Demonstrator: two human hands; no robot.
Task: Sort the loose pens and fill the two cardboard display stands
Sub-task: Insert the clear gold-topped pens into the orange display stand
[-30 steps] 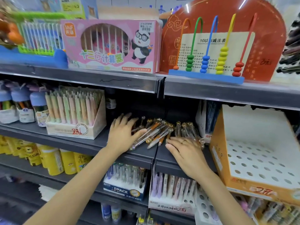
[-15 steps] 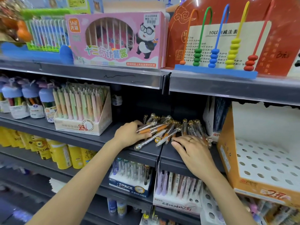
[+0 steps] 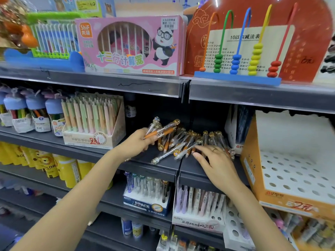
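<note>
Orange-grip clear pens [image 3: 183, 142] lie in a loose heap on the dark metal shelf [image 3: 163, 164], approx. in the middle, across the seam between two shelf boards. The left hand [image 3: 137, 142] has its fingers curled round a few pens at the heap's left end & holds them tilted, gold caps up to the right. The right hand [image 3: 215, 163] lies flat at the heap's right part, fingers straight & spread, tips touching pens; a ring is on one finger.

Right of the heap stands an orange cardboard stand [image 3: 253, 171] w/ a white hole panel, holes w/o pens. Left of the heap is a stand of pastel pens [image 3: 94, 122], full. On the shelf below are a blue stand [image 3: 146, 205] & a white stand [image 3: 197, 221] w/ pens. Above: a pink panda box [image 3: 130, 46] & a bead abacus [image 3: 239, 57].
</note>
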